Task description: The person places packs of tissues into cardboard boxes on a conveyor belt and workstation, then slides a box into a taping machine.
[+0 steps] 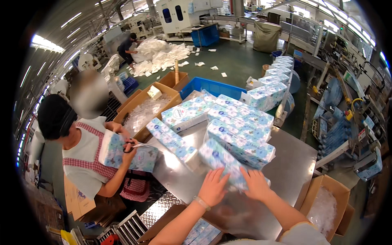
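Note:
Both my hands rest on one long pack of tissue rolls [222, 161] wrapped in blue-and-white flowered film, lying on the steel table [286, 163]. My left hand [213, 188] presses its near left side with fingers spread. My right hand [256, 184] lies flat over its near right end. A bracelet sits on my left wrist. Several more such packs [241, 130] are heaped just beyond on the table.
A co-worker at the left cuts a pack [126, 153] with scissors [132, 145]. Cardboard boxes of clear film stand at the far left [145, 108] and near right [326, 204]. A blue crate [212, 86], a conveyor of packs [273, 79] and machinery [351, 122] lie beyond.

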Demonstrator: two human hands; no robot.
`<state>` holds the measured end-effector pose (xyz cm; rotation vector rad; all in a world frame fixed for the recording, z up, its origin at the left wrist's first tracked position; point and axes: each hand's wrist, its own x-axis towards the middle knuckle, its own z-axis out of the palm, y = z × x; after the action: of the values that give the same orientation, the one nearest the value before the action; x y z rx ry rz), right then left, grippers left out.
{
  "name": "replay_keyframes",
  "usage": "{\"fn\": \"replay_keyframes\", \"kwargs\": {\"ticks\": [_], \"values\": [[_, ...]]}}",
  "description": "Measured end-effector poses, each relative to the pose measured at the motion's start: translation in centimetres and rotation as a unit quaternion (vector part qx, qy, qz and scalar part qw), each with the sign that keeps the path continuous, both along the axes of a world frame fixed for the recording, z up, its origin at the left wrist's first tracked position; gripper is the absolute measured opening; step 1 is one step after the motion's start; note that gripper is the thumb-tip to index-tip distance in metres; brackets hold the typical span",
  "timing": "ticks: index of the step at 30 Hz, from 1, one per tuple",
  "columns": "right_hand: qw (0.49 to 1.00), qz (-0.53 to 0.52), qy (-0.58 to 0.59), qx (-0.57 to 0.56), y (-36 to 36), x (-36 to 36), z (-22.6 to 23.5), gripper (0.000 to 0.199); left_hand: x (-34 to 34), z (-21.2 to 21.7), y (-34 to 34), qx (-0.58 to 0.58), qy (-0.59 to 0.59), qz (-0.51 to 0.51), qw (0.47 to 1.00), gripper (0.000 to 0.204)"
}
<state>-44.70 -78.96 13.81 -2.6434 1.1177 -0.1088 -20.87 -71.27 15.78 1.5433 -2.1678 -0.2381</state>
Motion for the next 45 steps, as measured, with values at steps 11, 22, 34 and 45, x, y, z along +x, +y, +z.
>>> {"fn": "replay_keyframes", "kwargs": {"ticks": [11, 22, 34, 45], "values": [[0.986, -0.165, 0.034, -0.004, -11.5, -3.2, -0.2, 0.117, -7.1, -1.3, -1.6, 0.079, -0.187, -0.167, 0.965, 0.066], [0.972, -0.210, 0.082, 0.068, 5.1, -8.7, 2.0, 0.125, 4.2, 13.1, 22.0, -0.014, 0.006, 0.148, 0.989, 0.070], [0.411, -0.286, -0.541, 0.676, 15.8, -0.9, 6.9, 0.056, 1.6, -6.8, 43.1, 0.313, 0.022, 0.237, 0.919, 0.078], [0.821, 0.564, -0.039, -0.079, 25.5, 18.1, -3.8, 0.081, -0.7, -15.5, 40.4, 0.338, 0.124, 0.206, 0.910, 0.089]]}}
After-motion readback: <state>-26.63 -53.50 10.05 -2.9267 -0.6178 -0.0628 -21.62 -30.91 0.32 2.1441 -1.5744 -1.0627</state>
